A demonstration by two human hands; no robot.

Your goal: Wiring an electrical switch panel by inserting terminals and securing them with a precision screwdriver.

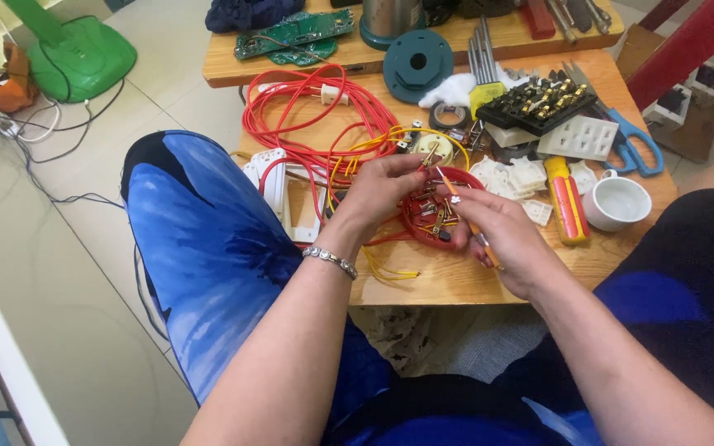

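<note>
While glossy red wire (307,116) is looping in loose coils at eleven o'clock across the grained wooden table (456,281), a round red dish (435,219) of small brass and metal parts is sitting at its centre, a white ceramic cup (617,201) at three o'clock and a green circuit board (295,33) at twelve, over a pale tiled floor. The left hand (382,190) is pinching a small metal part above the dish with curled fingers, while the right hand (502,235) is closing around a thin orange-handled screwdriver (466,219) over the dish's right rim.

A thin orange-handled screwdriver (466,216) angled over a red dish (413,231) of small metal parts on the table.
</note>
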